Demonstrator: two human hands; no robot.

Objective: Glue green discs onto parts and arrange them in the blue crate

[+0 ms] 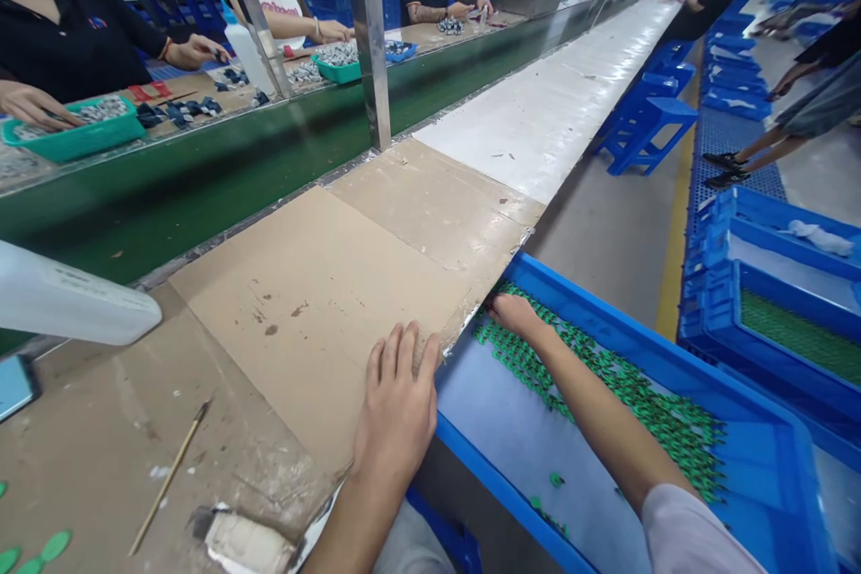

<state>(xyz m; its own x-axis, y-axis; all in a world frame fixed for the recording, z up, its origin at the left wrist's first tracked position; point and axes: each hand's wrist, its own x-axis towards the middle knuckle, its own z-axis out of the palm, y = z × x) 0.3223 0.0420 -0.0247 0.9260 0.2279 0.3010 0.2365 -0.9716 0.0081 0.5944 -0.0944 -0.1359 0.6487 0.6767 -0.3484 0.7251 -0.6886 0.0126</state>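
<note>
My left hand (398,399) lies flat on the cardboard-covered worktop (316,287), fingers stretched out at its near edge, holding nothing. My right hand (515,314) reaches down into a blue plastic crate (646,350) beside the worktop. It rests among a heap of small green parts (632,395) in the far corner under the table edge. Its fingers are tucked under the table edge and hidden, so what they grip cannot be seen.
A thin wooden stick (168,477) lies on the worktop at left, near a white bottle (67,296) and a few green pieces (47,549). A green conveyor belt (202,179) runs behind. Other people work across it with teal trays (73,139). Blue stools (649,121) and crates (773,287) stand at right.
</note>
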